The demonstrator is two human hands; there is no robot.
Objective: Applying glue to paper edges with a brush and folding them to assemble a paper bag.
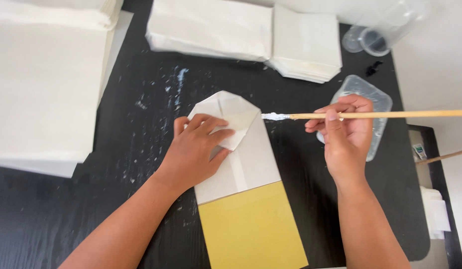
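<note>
Left hand [198,149] covers the mid part of the folded white paper bag [241,149], so the fold under the palm can't be read. Yellow sheet [251,229] runs off the bottom edge. Stick [390,114] exits the right edge, far end unseen; right hand [345,134] hides part of the shaft & part of the clear tray [375,97]. Big paper stack [42,84] cut off at left & top. Clear cup [378,32], top right, blurry, contents unclear.
</note>
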